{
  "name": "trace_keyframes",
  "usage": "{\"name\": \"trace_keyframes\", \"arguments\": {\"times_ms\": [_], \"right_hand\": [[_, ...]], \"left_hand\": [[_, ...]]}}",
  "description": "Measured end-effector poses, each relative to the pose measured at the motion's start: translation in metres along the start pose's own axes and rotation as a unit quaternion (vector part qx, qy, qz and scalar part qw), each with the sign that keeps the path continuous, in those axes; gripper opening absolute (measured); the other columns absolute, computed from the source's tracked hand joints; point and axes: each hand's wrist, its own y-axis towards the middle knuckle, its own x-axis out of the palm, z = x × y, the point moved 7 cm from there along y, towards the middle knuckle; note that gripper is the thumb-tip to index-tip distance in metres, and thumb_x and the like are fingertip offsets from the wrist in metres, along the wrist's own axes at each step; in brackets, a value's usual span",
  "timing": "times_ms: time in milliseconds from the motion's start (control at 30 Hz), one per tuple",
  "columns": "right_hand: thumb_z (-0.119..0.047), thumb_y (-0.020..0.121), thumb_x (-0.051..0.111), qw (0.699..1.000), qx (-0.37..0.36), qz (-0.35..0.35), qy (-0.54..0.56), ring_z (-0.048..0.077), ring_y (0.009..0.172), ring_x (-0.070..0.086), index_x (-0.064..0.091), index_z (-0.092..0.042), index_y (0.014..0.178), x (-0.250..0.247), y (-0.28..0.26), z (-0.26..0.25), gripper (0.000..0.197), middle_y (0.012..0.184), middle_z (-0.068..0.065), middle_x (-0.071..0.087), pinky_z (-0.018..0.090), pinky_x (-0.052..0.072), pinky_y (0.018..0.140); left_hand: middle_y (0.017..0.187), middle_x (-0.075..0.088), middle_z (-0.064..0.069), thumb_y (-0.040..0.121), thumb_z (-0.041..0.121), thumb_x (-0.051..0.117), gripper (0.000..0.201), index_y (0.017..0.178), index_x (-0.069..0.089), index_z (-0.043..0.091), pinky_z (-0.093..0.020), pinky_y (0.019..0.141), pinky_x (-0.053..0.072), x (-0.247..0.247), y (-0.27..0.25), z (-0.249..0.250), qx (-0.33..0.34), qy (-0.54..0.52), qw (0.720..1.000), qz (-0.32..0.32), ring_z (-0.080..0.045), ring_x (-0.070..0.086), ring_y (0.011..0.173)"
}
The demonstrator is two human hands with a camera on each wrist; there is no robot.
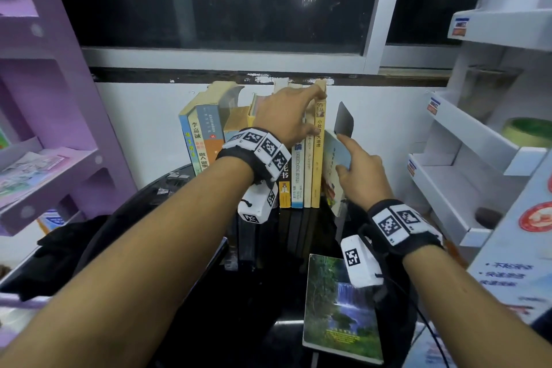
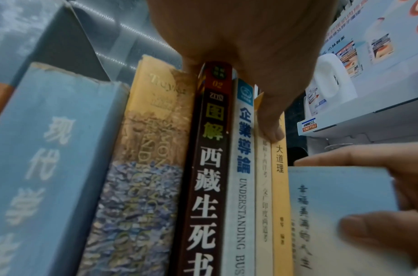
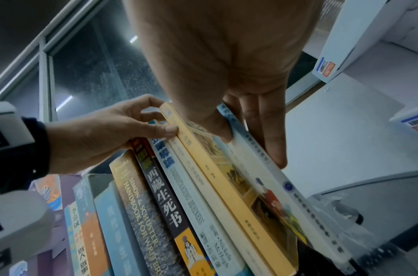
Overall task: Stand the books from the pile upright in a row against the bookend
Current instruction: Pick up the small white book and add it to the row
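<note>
Several books (image 1: 298,176) stand upright in a row on the black table (image 1: 209,323) against the wall. My left hand (image 1: 319,113) grips their tops, fingers over the upper edge and thumb (image 2: 271,128) on the spines beside the yellow book (image 1: 318,158). My right hand (image 1: 340,152) pinches a light blue book (image 1: 336,158), thumb on the cover and fingers (image 3: 274,149) behind. That book (image 3: 250,168) leans between the yellow book and the dark metal bookend (image 1: 345,119). A waterfall-cover book (image 1: 340,308) lies flat near me.
Thicker books (image 1: 203,134) lean at the row's left end. A purple shelf unit (image 1: 44,158) stands on the left and white display shelves (image 1: 478,158) on the right. Behind the row is a dark window (image 1: 224,9). A black bag (image 1: 59,248) lies at the table's left.
</note>
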Motion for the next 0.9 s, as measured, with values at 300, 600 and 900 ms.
{"name": "trace_keyframes", "arguments": {"times_ms": [300, 600, 900], "right_hand": [[-0.011, 0.096, 0.055, 0.998, -0.005, -0.051, 0.042, 0.021, 0.087, 0.064, 0.03, -0.032, 0.149, 0.024, 0.013, 0.003, 0.062, 0.114, 0.014, 0.063, 0.025, 0.052, 0.078], [-0.005, 0.082, 0.073, 0.988, 0.003, -0.136, 0.067, 0.017, 0.09, 0.066, 0.029, -0.035, 0.146, 0.032, 0.021, 0.008, 0.083, 0.117, 0.005, 0.061, 0.021, 0.056, 0.068], [0.002, 0.074, 0.079, 0.986, -0.004, -0.164, 0.037, 0.016, 0.088, 0.063, 0.02, -0.04, 0.137, 0.038, 0.027, 0.006, 0.096, 0.13, 0.011, 0.058, 0.028, 0.057, 0.072]], "left_hand": [[0.13, 0.059, 0.01, 0.077, 0.044, 0.074, 0.057, 0.127, 0.049, 0.035, -0.036, 0.088, 0.045, -0.004, -0.003, -0.001, -0.007, -0.015, 1.0, 0.026, -0.016, 0.053, 0.117], [0.131, 0.057, 0.011, 0.077, 0.046, 0.073, 0.058, 0.128, 0.047, 0.036, -0.035, 0.087, 0.042, -0.002, -0.004, -0.002, -0.011, 0.0, 1.0, 0.026, -0.016, 0.052, 0.119], [0.129, 0.059, 0.011, 0.078, 0.046, 0.072, 0.057, 0.128, 0.046, 0.036, -0.031, 0.082, 0.037, -0.001, -0.003, -0.003, -0.01, 0.004, 1.0, 0.025, -0.015, 0.052, 0.119]]}}
